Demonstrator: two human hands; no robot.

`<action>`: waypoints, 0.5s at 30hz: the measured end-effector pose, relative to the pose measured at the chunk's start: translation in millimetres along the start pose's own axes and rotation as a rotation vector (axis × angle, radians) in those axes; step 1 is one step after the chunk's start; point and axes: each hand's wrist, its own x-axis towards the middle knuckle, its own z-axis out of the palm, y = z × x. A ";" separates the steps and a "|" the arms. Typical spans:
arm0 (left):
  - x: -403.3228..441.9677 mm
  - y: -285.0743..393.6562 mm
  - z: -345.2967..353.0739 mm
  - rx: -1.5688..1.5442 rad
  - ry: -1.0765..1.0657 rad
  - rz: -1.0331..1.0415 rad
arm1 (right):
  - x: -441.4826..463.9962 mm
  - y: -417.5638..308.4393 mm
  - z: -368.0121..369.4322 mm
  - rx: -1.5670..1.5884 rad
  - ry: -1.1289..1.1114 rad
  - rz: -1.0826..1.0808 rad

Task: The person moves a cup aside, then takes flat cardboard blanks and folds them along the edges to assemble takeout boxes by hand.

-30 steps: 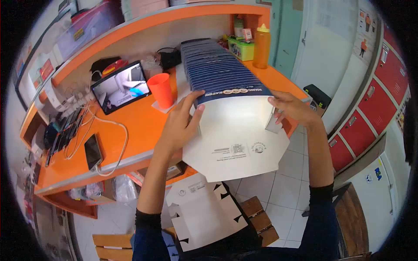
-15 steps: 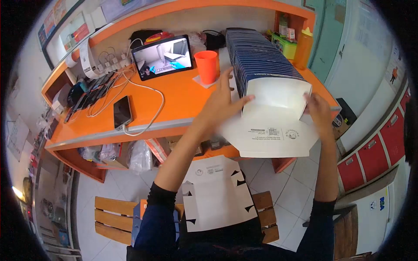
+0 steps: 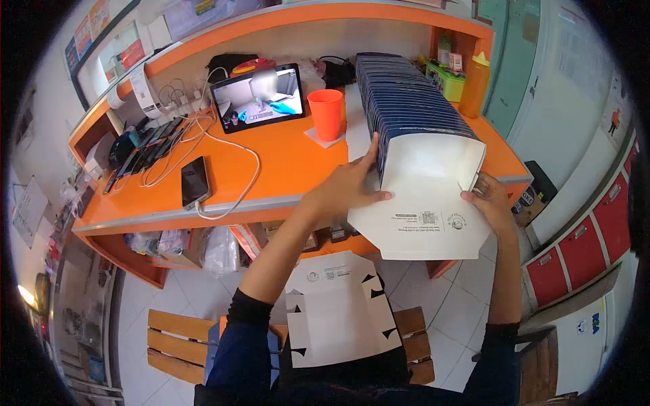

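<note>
An open white cardboard box stands at the front of a long row of nested boxes with dark blue outsides. Its printed lid flap hangs towards me over the table edge. My left hand grips the box's left side, thumb on the flap and index finger stretched up along the row. At the right front corner, my right hand pinches the box edge, thumb on the white side. A flat unfolded box blank with dark cut notches lies on my lap.
On the orange table are a tablet, an orange cup, a phone with a white cable, and an orange squeeze bottle. Wooden chair slats show beside me. Red drawers stand at the right.
My left hand has come down against the box's left side, its fingers less spread. My right hand has moved slightly lower along the right corner. The view has shifted a little.
</note>
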 end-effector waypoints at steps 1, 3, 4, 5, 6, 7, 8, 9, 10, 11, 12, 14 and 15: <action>-2.7 2.4 -1.9 -0.003 -0.007 -0.017 | 5.2 11.4 -6.7 -0.037 -0.009 -0.025; -4.6 7.5 -7.7 -0.018 -0.011 -0.033 | 11.2 19.1 -14.9 -0.150 -0.007 -0.073; -5.6 10.2 -9.1 -0.035 -0.009 -0.036 | 11.2 15.3 -14.2 -0.231 0.002 -0.090; -5.8 10.4 -8.5 -0.055 -0.009 -0.037 | 10.9 12.4 -15.5 -0.313 0.012 -0.104; -5.2 4.1 -4.7 -0.066 0.018 -0.043 | 12.7 17.3 -17.3 -0.300 0.006 -0.120; -4.7 3.5 -3.9 -0.078 0.030 -0.041 | 17.0 27.5 -17.6 -0.288 0.000 -0.134; -4.4 4.5 -3.0 -0.091 0.043 -0.041 | 20.6 36.1 -19.4 -0.276 -0.008 -0.147; -4.2 6.2 -1.8 -0.104 0.055 -0.045 | 22.8 38.6 -19.9 -0.240 -0.010 -0.142; -3.6 8.5 -0.5 -0.066 0.087 -0.063 | 25.1 39.4 -18.3 -0.202 -0.013 -0.138; -2.3 8.2 1.3 -0.063 0.096 -0.069 | 28.1 39.1 -16.2 -0.163 -0.016 -0.138; -1.6 7.0 2.4 -0.058 0.107 -0.077 | 30.4 38.1 -14.3 -0.229 0.019 -0.189; 1.2 -2.3 8.6 -0.035 0.153 -0.067 | 38.0 47.0 -15.4 -0.248 0.005 -0.204; 1.9 -2.1 7.4 -0.026 0.144 -0.079 | 39.9 47.4 -14.6 -0.257 -0.004 -0.212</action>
